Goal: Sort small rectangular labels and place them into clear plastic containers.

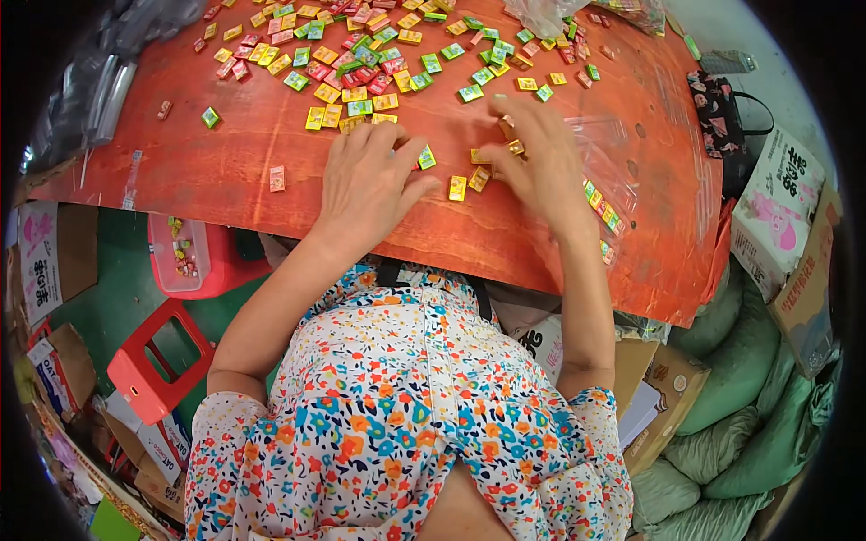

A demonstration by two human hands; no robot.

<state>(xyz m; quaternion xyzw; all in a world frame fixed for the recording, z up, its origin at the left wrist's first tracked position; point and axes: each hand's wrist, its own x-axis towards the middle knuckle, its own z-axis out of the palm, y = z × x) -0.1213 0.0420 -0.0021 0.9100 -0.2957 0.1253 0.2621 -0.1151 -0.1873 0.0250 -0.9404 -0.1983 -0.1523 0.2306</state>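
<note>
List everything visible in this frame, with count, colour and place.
table: one, red-orange, across the top
small wrapped candies: many, yellow, green, red, scattered on the table's far half
clear plastic bag: one, on the table by the right hand, holding some candies
stool: one, red, floor at left
tub: one, red, under the table's left edge
sacks: several, green, lower right
cardboard boxes: several, brown, right
left hand: flat on the table, over candies
right hand: fingers among candies
</note>
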